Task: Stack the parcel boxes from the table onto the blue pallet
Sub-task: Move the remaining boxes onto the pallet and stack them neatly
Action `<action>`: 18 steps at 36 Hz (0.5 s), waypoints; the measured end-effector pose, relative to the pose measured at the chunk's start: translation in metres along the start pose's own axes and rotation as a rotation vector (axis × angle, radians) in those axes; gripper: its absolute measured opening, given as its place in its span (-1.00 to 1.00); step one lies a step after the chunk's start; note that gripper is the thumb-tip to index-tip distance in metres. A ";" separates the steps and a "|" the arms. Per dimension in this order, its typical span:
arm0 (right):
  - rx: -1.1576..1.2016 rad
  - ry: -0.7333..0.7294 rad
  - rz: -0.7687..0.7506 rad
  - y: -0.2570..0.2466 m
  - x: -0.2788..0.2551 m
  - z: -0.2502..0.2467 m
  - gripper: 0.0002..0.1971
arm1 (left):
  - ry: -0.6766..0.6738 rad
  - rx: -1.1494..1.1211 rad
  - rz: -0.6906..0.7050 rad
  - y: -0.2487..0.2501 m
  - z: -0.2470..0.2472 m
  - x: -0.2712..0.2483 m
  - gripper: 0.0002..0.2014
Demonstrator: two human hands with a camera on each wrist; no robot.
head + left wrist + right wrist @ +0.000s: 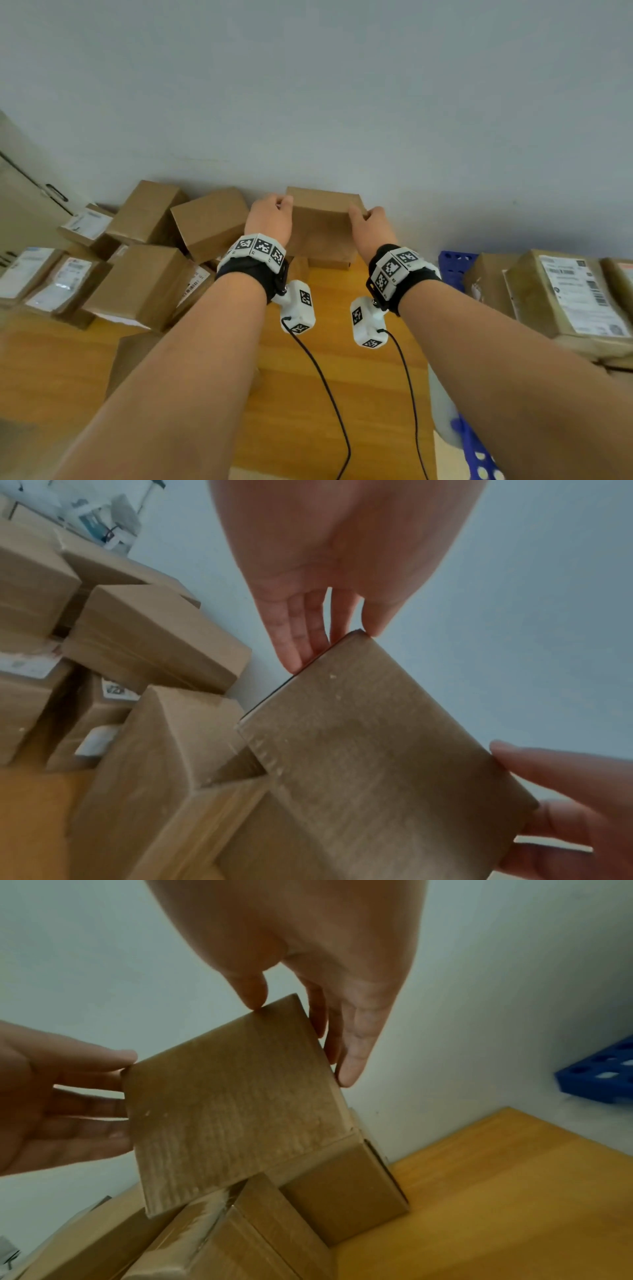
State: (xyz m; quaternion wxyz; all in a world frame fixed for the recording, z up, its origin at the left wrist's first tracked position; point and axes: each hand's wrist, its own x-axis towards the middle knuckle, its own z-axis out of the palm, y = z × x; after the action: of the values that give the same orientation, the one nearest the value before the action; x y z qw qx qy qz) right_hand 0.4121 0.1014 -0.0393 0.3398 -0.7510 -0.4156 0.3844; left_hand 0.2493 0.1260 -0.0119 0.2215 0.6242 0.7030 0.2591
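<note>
A plain brown parcel box (322,219) stands against the wall at the table's far edge, on top of smaller boxes (346,1191). My left hand (279,205) grips its left side, with the fingers (294,642) running down that side and the thumb at the top corner. My right hand (366,216) grips the right side, with the thumb (253,993) on the upper edge and the fingers (346,1056) along the side. Whether the box is lifted clear cannot be told. The blue pallet (455,267) lies to the right of the table.
A pile of brown parcel boxes (144,284), some with white labels, fills the table's left and back. Labelled boxes (565,298) are stacked on the pallet at right. The wooden table (342,394) shows bare wood in the middle. A beige cabinet (20,198) stands far left.
</note>
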 end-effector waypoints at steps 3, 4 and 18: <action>0.016 0.036 0.027 0.014 -0.017 -0.009 -0.48 | -0.030 -0.042 -0.012 0.000 0.003 -0.022 -0.65; 0.014 0.030 0.044 0.018 -0.023 -0.011 -0.46 | -0.042 -0.059 -0.021 -0.001 0.005 -0.029 -0.67; -0.119 -0.053 0.133 0.094 -0.116 0.002 -0.40 | -0.287 0.020 0.002 -0.081 0.034 -0.133 -0.49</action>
State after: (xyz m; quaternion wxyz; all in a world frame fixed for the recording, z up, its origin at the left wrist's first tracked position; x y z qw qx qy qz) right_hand 0.4029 -0.0404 -0.0840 0.2569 -0.7854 -0.3958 0.4006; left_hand 0.2250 -0.0101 -0.0916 0.3132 0.6576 0.6662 0.1602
